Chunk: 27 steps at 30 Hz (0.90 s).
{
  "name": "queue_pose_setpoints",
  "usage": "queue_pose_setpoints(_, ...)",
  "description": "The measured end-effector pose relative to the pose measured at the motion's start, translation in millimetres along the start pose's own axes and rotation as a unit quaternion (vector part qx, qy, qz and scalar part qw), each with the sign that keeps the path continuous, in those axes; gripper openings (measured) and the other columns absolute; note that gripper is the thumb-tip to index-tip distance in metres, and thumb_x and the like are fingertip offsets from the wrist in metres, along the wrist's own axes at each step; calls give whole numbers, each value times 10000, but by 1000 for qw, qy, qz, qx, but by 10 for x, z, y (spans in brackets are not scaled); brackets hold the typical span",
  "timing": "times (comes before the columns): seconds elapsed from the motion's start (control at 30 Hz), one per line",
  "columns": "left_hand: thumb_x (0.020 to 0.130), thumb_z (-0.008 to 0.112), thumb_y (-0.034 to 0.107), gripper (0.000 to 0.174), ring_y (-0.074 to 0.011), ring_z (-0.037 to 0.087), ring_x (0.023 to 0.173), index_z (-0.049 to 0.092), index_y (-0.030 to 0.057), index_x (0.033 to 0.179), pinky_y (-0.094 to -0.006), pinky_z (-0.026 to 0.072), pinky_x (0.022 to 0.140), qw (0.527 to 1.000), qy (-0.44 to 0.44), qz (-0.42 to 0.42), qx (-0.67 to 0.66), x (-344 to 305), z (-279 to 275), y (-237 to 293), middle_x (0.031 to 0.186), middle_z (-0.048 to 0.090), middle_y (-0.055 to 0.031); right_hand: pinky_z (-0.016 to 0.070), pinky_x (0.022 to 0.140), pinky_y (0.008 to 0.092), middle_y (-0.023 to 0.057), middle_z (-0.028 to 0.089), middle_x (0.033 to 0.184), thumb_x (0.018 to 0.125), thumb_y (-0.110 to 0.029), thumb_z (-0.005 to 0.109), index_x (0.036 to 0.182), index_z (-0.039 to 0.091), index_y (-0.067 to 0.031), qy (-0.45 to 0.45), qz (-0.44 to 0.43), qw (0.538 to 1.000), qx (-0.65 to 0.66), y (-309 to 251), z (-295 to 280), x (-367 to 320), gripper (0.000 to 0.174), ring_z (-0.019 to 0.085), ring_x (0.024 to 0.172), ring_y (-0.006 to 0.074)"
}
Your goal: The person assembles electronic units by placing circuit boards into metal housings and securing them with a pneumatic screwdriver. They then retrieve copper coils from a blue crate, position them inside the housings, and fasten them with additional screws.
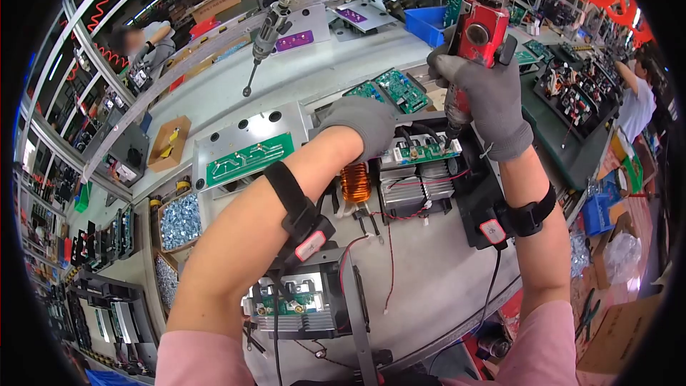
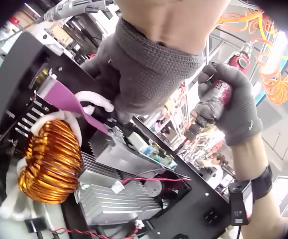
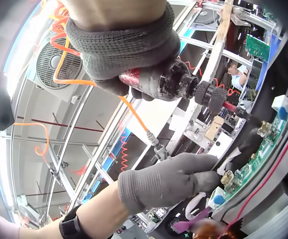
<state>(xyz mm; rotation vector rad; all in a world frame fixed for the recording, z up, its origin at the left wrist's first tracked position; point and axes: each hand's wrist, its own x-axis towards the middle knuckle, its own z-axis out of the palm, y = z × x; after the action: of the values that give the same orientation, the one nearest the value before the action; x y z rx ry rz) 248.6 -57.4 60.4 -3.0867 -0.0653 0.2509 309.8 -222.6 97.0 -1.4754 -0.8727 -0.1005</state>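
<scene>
Near the middle of the frame, the left hand (image 1: 361,125), in a grey knit glove, reaches over a power unit's green circuit board (image 1: 429,150). Its fingers are held close together, and in the right wrist view their tips sit right by a brass terminal (image 3: 227,178); I can't tell whether they pinch anything. The right hand (image 1: 493,96), gloved alike, has its fingers wrapped round a red power screwdriver (image 1: 482,32), which points down at the board's right end. In the right wrist view its bit is close to another brass terminal (image 3: 266,130); whether they touch, I can't make out.

The board lies just right of centre, above a finned heat sink (image 1: 411,193). A copper coil (image 1: 355,184) stands left of the heat sink, and a purple strip (image 2: 74,102) bends up beside the coil in the left wrist view. Thin red and black wires (image 1: 391,264) trail onto the worktable (image 1: 436,264).

A second unit (image 1: 307,307) sits at bottom centre. Over to the left are a metal plate (image 1: 288,120) bearing a green panel (image 1: 250,157) and a bin of small metal parts (image 1: 180,221). Another screwdriver (image 1: 268,39) hangs at upper centre-left. Someone in a light top (image 1: 636,107) is at the far right.
</scene>
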Motion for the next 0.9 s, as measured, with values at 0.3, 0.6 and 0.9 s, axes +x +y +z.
queue_pose_setpoints(0.3,886,462,269,329,-337,580,1001,527,40,1114,-439,431,876,979,-68,79,-178,-37,-42,-283,1053,603,-196,474,563,253,25,630,730,717,-88,729,865,636,-26,-21,6,998,64,-127,8,94,185,580,618,84)
queue_pose_setpoints(0.6,837,534,200,302,-343,599,944,516,12,1072,-418,462,830,974,-124,92,-163,-181,5,-308,975,613,-213,532,699,300,104,655,912,788,7,623,1093,555,21,63,-83,994,27,-129,185,69,313,644,784,175)
queue_pose_setpoints(0.9,845,523,174,261,-372,605,947,528,32,1064,-454,465,826,993,-47,65,-88,-256,46,-227,970,629,-213,540,770,317,116,661,937,771,47,656,1108,553,27,87,-49,992,81,26,351,-92,353,653,845,179)
